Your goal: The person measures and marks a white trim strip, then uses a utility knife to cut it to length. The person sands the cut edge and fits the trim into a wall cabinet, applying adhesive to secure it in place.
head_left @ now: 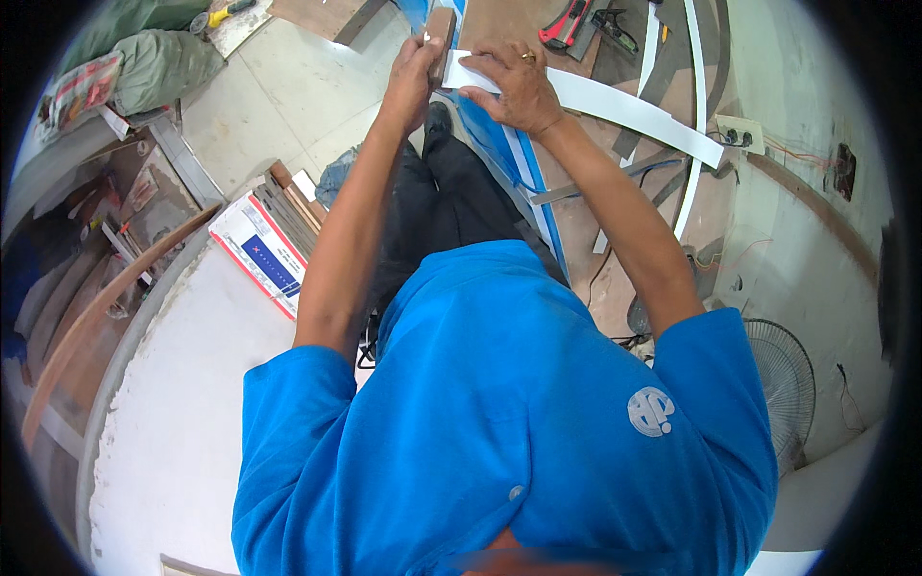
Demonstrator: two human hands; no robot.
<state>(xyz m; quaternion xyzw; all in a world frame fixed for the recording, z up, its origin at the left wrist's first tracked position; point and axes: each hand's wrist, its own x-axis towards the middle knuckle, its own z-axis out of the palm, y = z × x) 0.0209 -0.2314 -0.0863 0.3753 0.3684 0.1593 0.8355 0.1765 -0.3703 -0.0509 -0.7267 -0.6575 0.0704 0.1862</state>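
My left hand (413, 82) is closed round a narrow brown block (441, 31), which looks like wood, at the near left edge of the workbench. The block stands against the left end of a long white strip (624, 113). Over that same end my right hand (519, 88) is bent, its thumb and fingers gripping the strip near the block. From there the strip runs rightward across the brown bench top (615, 245) and ends in a square-cut tip. Part of the block is hidden by my left fingers.
A red utility knife (565, 24) and a black spring clamp (617, 31) lie beyond my right hand. Thin white strips (693, 115) cross the bench's right side. A power socket (740, 134) is on the wall, a fan (780, 379) behind my right arm, a carton (264, 252) at left.
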